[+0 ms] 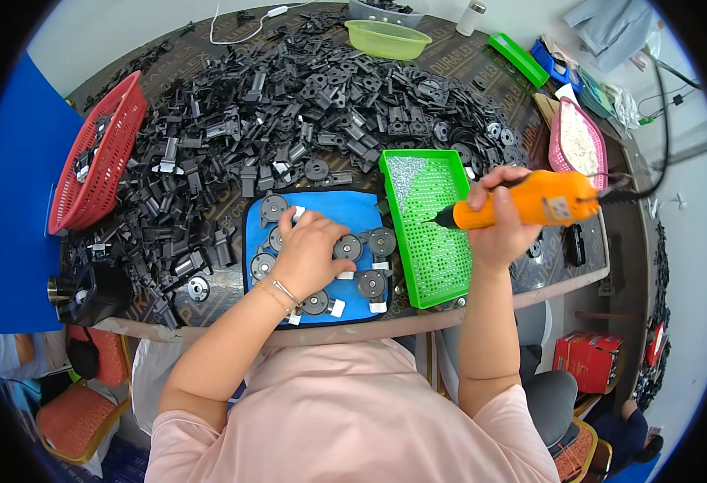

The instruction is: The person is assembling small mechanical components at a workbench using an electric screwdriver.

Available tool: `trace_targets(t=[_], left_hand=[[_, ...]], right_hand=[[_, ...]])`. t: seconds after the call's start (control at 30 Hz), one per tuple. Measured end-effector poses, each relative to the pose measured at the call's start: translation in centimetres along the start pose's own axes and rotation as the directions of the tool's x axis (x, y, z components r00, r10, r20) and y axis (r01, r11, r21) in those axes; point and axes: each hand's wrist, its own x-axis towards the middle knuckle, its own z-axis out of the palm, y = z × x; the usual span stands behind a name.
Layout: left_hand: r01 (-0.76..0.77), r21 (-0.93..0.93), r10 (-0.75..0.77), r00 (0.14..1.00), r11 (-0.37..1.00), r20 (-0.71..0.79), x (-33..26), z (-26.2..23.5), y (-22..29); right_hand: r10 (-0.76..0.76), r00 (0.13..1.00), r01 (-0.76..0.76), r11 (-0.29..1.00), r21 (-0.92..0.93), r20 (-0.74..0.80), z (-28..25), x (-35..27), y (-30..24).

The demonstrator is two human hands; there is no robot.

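My right hand (502, 221) is closed around an orange electric screwdriver (531, 201), its dark tip pointing left over a green perforated tray (426, 302). Small silvery screws (407, 181) are heaped in the tray's far left corner. On a blue mat (329, 201) lie several round black parts with white tabs. My left hand (309, 249) is over this mat, its thumb and forefinger curved about one round black part (347, 248). Another round part (382, 241) lies just right of it. What is beneath my left palm is hidden.
A large pile of black plastic parts (289, 97) covers the table's far side. A red basket (100, 161) stands left, a pink basket (579, 145) right. A yellow-green basin (387, 40) is at the back. The screwdriver's black cord (666, 121) hangs at the right.
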Motion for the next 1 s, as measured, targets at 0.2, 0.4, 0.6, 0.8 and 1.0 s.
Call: trace_targets(t=[0.2, 0.4, 0.6, 0.8, 1.0], left_hand=[[-0.033, -0.027, 0.033, 0.999, 0.999, 0.007, 0.2, 0.1, -0.5], [-0.032, -0.044, 0.032, 0.999, 0.999, -0.002, 0.3, 0.3, -0.6], [-0.024, -0.039, 0.023, 0.999, 0.999, -0.023, 0.2, 0.2, -0.5], [-0.045, -0.034, 0.043, 0.997, 0.998, -0.063, 0.1, 0.7, -0.6], [-0.030, -0.034, 0.030, 0.999, 0.999, -0.014, 0.1, 0.2, -0.4]], right_hand=[[0.044, 0.975, -0.059, 0.996, 0.060, 0.217, 5.8, -2.1, -0.2], [0.095, 0.960, -0.111, 0.993, 0.048, 0.264, 8.6, -4.4, 3.2], [0.166, 0.941, -0.168, 0.986, -0.017, 0.294, 9.0, -4.6, 3.6], [0.188, 0.916, -0.166, 0.982, -0.090, 0.356, 8.4, -4.7, 4.2], [0.150, 0.962, -0.155, 0.988, 0.002, 0.229, 7.8, -3.9, 3.3]])
